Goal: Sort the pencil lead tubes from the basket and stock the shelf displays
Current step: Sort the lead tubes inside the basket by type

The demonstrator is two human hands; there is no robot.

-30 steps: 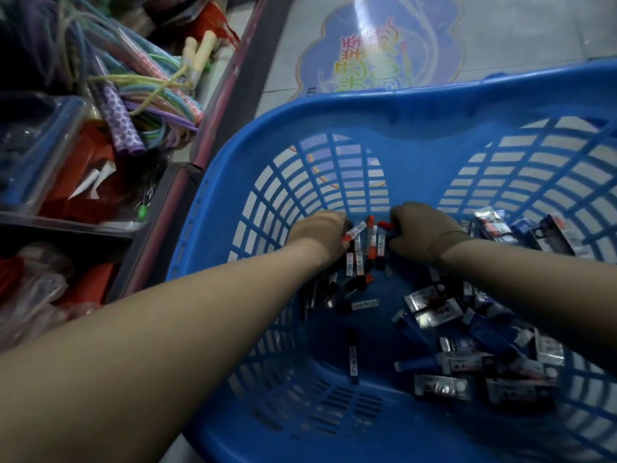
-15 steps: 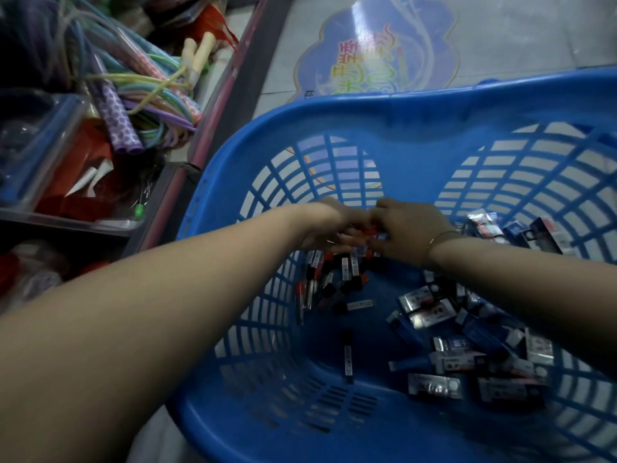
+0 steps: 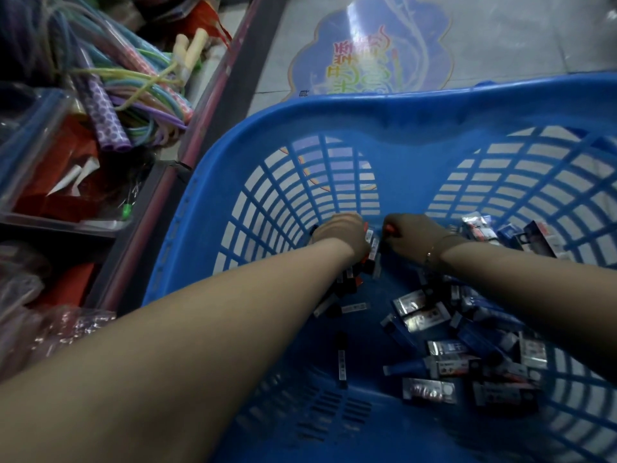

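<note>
Both my arms reach down into a blue plastic basket point(image 3: 394, 128). My left hand point(image 3: 340, 235) grips a bunch of slim black lead tubes with red caps and white labels point(image 3: 372, 245) at the basket's far side. My right hand point(image 3: 414, 233) is curled close beside it and pinches one red-capped tube point(image 3: 387, 227). More loose tubes point(image 3: 345, 295) lie under the left wrist, and one point(image 3: 342, 362) lies alone on the basket floor. Flat boxed lead packs in blue and silver point(image 3: 467, 345) are heaped on the right side.
To the left stands a shelf with a dark and red edge point(image 3: 213, 111). It carries coloured skipping ropes point(image 3: 127, 85) and clear bins with red items point(image 3: 50, 168). Grey floor tiles with a blue decorative sticker point(image 3: 367, 45) lie beyond the basket.
The two hands met over the tubes half a second ago and have drawn slightly apart. The left hand still carries its bunch; the right hand has come away with a red-capped tube.
</note>
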